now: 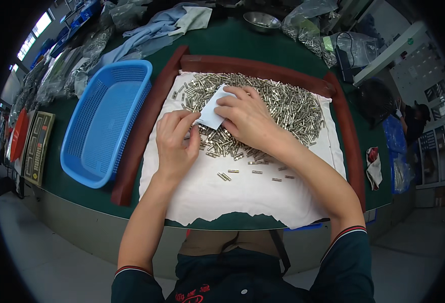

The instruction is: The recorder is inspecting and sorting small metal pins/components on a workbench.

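Note:
A heap of small silvery metal tubes point(283, 103) lies on a white cloth point(232, 192) inside a dark red wooden frame point(146, 121). My right hand point(247, 118) presses a white card point(213, 113) flat against the pile, fingers curled over its top edge. My left hand point(176, 144) rests on the cloth at the card's lower left corner, fingertips touching the card and some tubes beneath it. A few loose tubes point(252, 171) lie scattered nearer to me on the cloth.
An empty blue plastic basket point(106, 121) stands left of the frame on the green table point(263, 43). Clear bags of parts, a steel bowl point(261, 21) and blue cloth lie at the back. A person stands far right.

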